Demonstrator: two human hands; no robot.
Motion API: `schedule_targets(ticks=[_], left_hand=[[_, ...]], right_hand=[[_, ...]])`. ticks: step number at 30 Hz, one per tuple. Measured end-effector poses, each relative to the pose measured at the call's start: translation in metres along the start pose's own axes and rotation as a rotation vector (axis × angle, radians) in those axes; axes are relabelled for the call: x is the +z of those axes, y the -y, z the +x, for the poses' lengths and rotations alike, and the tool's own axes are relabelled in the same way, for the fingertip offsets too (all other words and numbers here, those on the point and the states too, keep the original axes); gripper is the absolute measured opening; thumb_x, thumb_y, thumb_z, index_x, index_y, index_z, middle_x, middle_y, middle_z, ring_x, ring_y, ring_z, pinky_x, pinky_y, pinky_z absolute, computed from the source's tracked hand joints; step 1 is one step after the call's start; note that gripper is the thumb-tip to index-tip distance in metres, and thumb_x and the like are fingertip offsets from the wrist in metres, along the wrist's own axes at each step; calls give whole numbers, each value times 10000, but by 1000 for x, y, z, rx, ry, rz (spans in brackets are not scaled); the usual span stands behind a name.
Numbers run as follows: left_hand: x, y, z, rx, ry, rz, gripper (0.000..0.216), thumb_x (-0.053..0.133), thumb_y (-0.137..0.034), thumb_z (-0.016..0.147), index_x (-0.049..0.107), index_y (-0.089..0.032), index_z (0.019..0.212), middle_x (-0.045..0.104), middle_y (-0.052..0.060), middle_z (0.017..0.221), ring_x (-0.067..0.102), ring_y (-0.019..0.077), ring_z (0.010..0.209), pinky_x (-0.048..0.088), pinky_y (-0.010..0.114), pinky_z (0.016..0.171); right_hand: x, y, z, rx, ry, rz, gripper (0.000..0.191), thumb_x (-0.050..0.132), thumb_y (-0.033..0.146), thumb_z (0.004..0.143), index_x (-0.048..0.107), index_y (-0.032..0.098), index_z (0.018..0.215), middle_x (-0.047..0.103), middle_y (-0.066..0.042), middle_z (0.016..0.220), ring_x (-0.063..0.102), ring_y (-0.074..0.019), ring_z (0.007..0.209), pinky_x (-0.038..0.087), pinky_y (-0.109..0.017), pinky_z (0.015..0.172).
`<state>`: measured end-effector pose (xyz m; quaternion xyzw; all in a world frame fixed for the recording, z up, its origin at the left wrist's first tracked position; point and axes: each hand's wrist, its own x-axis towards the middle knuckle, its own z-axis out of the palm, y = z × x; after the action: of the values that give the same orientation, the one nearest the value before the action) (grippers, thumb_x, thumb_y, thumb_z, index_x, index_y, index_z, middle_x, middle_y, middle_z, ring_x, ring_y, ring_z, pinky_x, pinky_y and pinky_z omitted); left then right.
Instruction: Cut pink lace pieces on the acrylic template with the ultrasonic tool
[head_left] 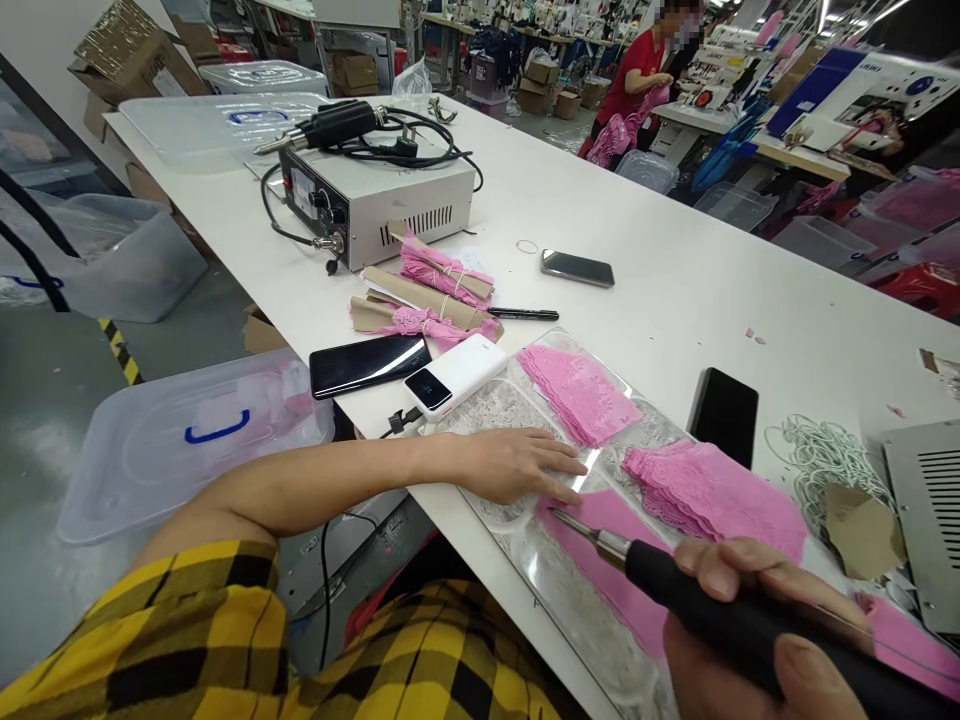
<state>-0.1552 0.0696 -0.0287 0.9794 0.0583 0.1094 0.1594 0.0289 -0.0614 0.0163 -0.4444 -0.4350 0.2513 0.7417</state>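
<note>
Left hand (517,465) flat on pink lace (600,525); right hand (757,625) grips tool (675,575).

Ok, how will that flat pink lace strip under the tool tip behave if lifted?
Probably floppy: the flat pink lace strip looks thin and lies flat. Likely very light, so it may slide on the glossy clear plastic sheet; the left hand rests at its end.

The right hand (750,572) and its black tool (664,578) run off the bottom edge.
</note>
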Motion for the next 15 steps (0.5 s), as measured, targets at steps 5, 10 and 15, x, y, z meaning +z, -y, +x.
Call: schedule_targets(ticks=[5,10,15], left_hand=[[3,1,-6,-69,-185,-102,447,428,34,843,683,-147,1164,627,119,1303,553,195,1263,471,317,1049],[3,-6,-13,-44,-346,-121,363,430,-2,855,694,-141,1062,705,128,1115,651,201,1056,547,339,914],[1,-19,-4,9,-259,-26,300,475,-78,909,683,-143,1115,700,115,1164,633,217,1094,519,362,932]], right_hand=[[-14,4,19,-54,-51,-17,153,530,252,654,604,191,774,579,-10,746,480,-140,583,451,-363,598],[-20,-1,32,-83,-116,-29,170,555,264,642,611,192,786,602,-17,775,498,-140,596,461,-353,583],[-34,-6,36,-90,-136,-34,153,588,260,682,627,192,813,624,-25,814,523,-138,620,484,-360,621]])
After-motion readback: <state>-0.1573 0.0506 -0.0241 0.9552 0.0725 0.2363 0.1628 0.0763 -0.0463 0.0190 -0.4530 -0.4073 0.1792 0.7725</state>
